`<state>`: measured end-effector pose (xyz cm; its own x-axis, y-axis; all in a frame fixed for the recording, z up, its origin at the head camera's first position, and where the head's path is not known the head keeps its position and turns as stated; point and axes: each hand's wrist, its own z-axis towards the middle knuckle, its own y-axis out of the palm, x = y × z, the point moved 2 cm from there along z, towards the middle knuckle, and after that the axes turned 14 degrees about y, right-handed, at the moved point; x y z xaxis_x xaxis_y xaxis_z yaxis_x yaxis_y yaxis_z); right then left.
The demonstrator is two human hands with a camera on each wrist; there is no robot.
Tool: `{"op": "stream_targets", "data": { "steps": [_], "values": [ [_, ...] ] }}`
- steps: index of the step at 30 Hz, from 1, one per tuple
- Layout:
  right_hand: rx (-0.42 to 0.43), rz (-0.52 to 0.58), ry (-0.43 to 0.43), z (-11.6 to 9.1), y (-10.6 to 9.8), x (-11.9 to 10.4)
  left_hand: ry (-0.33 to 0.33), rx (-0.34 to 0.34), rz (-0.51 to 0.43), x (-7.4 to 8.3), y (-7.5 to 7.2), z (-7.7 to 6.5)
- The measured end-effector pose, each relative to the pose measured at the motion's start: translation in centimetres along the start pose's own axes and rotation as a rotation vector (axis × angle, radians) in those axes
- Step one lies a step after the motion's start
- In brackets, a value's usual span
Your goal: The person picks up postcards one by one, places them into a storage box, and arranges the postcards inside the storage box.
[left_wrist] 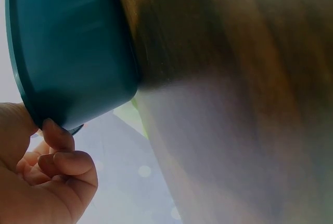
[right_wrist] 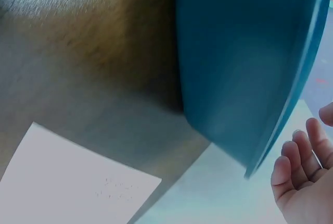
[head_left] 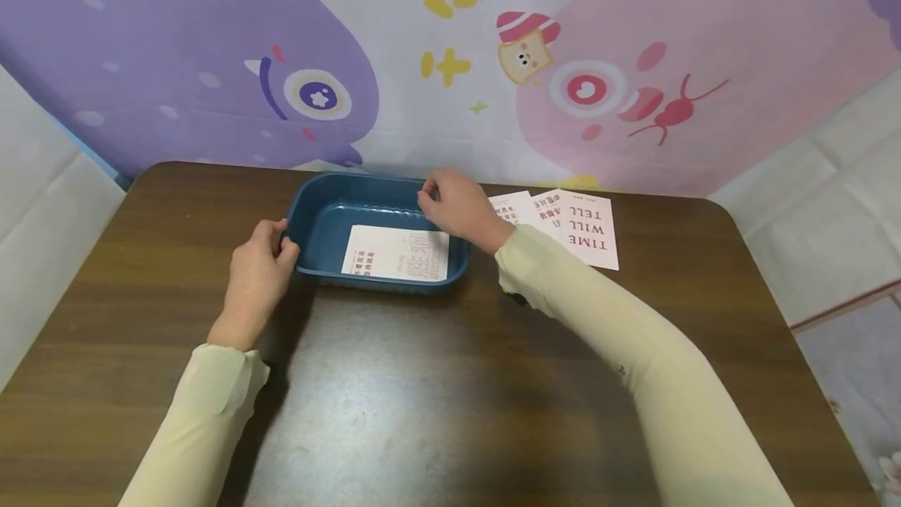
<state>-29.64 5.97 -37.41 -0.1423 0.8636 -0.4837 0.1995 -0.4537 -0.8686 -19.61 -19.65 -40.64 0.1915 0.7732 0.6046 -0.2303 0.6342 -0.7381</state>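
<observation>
Brown table [head_left: 394, 382] has loose cards [head_left: 577, 224] at three o'clock from the nearer right hand [head_left: 461, 206], fingers loosely bent, empty; left hand [head_left: 256, 276] pinches tray [head_left: 318, 235].

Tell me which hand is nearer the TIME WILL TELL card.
Right. The right hand is at the right end of the blue tray, left of that card; the left hand grips the tray's left end, farther away.
</observation>
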Motion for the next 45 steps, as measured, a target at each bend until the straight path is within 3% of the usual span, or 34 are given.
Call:
{"op": "stream_targets", "data": {
  "steps": [20, 31, 45],
  "values": [
    [0.112, 0.038, 0.137, -0.9, -3.4, 5.5, 0.015, 0.017, 0.007, 0.1, -0.1, -0.2],
    [0.177, 0.064, 0.19, -1.3, -5.0, 9.7, 0.002, -0.002, 0.004, 0.2, -0.1, 0.0],
    [0.183, 0.046, 0.317, -2.9, -6.4, 14.2, -0.006, 0.003, 0.007, 0.3, -0.1, 0.0]
  ]
}}
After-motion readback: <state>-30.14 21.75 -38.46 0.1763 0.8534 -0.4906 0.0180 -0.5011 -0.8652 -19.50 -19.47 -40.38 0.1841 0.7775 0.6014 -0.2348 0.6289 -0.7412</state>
